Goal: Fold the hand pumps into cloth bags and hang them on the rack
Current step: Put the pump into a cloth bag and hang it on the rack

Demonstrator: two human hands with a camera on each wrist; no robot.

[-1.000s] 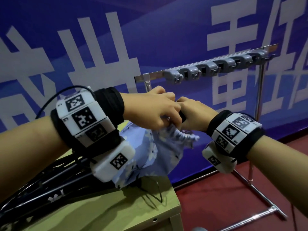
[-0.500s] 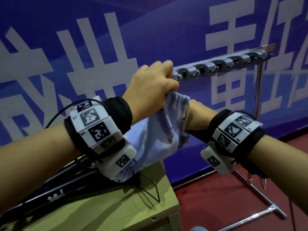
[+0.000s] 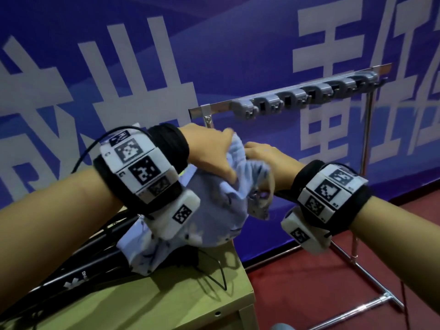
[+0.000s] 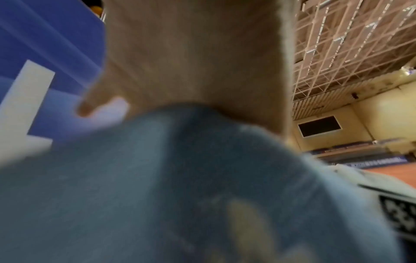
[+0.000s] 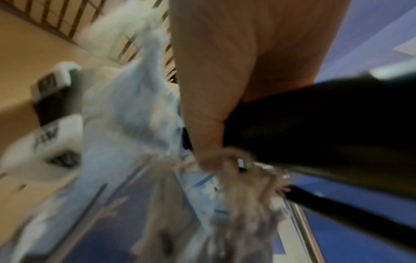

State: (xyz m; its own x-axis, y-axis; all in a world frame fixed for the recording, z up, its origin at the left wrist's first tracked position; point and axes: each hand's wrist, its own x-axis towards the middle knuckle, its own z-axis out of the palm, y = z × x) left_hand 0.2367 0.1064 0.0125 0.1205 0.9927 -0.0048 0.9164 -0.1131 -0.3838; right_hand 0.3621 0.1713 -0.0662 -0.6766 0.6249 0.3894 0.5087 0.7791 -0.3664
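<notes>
**Bagging the pump: mouth not yet closed**

Left hand [image 3: 209, 153] clenched on a bunch of bag [image 3: 214, 210] fabric near its mouth. Right hand [image 3: 264, 158] at the mouth, partly behind cloth; the right wrist view shows it wrapped round a black pump [image 5: 315, 135] part. Both wrist views blurred.

Bag held in the air over the table [image 3: 166, 298] corner, bulging, lower end near the tabletop. Black pump parts [image 3: 78, 265] lie on the table beside it. Rack [image 3: 297, 96], with its row of grey hooks, stands bare behind the hands, near but apart.

Judgement: step is working the pump fully inside. Keep the left grip high on the rim, feed with the right, gather the mouth evenly before lifting to a hook. Risk: cloth snagging on pump parts.
</notes>
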